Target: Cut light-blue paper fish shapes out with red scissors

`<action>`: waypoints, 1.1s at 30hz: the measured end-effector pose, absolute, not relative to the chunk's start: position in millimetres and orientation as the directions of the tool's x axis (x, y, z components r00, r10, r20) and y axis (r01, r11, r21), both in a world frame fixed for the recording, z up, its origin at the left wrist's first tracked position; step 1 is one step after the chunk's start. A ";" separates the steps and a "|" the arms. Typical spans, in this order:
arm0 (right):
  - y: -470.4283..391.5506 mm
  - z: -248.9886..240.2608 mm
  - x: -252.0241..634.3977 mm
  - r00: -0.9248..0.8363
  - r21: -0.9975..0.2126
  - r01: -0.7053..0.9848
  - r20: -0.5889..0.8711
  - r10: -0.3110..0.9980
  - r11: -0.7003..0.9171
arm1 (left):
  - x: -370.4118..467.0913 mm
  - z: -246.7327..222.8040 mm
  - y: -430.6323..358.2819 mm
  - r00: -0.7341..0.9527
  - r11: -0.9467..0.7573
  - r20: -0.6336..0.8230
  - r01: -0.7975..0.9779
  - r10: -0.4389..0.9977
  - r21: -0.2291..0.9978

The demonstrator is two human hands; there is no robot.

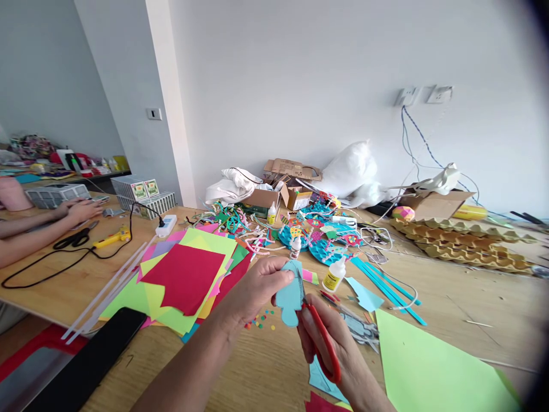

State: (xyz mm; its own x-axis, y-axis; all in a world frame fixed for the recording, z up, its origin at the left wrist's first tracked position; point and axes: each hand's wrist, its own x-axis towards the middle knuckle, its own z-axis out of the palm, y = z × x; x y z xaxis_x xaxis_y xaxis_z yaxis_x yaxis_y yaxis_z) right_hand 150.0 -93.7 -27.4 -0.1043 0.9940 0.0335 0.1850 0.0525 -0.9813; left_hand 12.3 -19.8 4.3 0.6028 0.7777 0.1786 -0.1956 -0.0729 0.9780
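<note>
A light blue paper piece (pixel 288 298) with a drawn outline is pinched between the thumb and fingers of my left hand (pixel 261 286). My right hand (pixel 332 337) is wrapped round red-handled scissors (pixel 328 355), whose blades lie against the right edge of the blue paper. Below the scissors, another light blue piece (pixel 322 380) lies on the table. A white glue bottle with a yellow label (pixel 333 276) stands behind my right hand, and a smaller bottle (pixel 295 247) is just behind the blue paper.
Coloured sheets (pixel 184 277) are piled at the left, beside a black object (pixel 92 360). A green sheet (pixel 433 366) lies at the right. Egg trays (pixel 454 246), boxes and craft scraps line the wall. Another person's hands (pixel 79 209) are at far left, near a yellow glue gun (pixel 112 237).
</note>
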 end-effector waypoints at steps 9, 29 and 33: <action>-93.2 -28.2 148.7 -0.072 -0.976 0.212 0.028 0.997 0.043 | 12.5 3.3 -19.8 0.612 -0.055 0.171 -0.204 0.772 0.977; -91.8 -39.8 151.3 -0.064 -0.975 0.202 0.076 0.995 0.087 | 9.3 7.0 -22.4 0.590 -0.179 0.221 -0.129 0.777 0.975; -93.4 -35.9 150.6 -0.085 -0.979 0.184 0.074 0.994 0.088 | 11.1 7.4 -23.3 0.612 -0.153 0.212 -0.148 0.762 0.977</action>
